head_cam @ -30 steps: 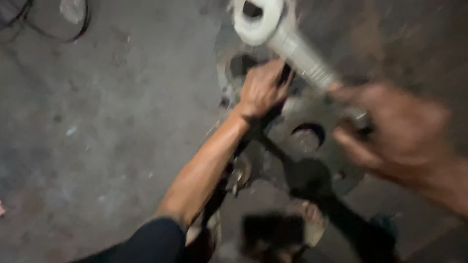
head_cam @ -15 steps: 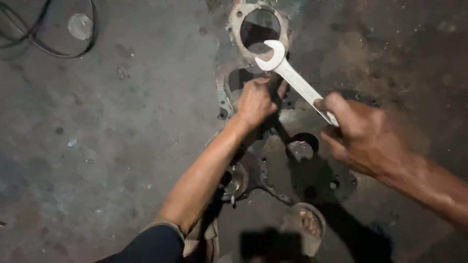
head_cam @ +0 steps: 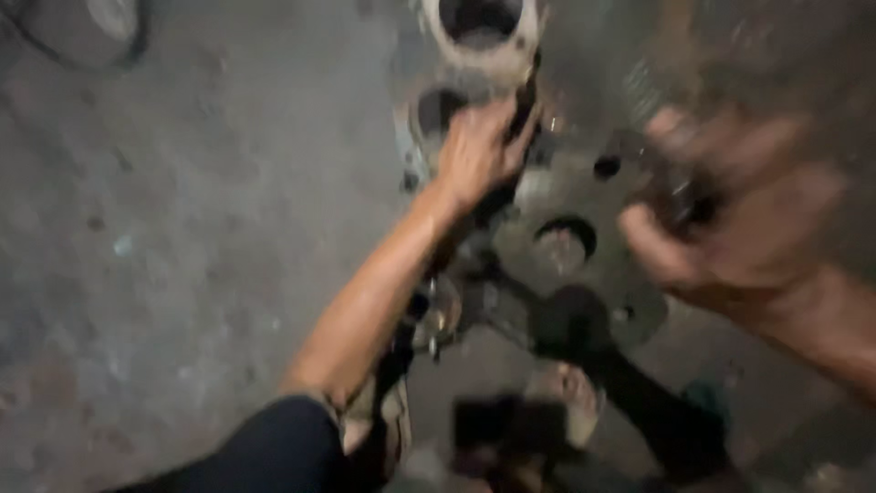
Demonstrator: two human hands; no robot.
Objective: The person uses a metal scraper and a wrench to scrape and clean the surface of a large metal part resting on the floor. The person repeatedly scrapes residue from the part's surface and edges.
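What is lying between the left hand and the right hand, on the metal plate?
In the head view, between the left hand and the blurred right hand lies the flat grey metal plate, with a small dark hole and a larger round opening.

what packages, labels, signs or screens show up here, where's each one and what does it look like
None can be made out: no package, label, sign or screen shows.
The blurred view holds only the left hand gripping a dark tool over a grimy metal plate with round holes, on a grey concrete floor.
The right hand is smeared by motion; what it holds cannot be told.
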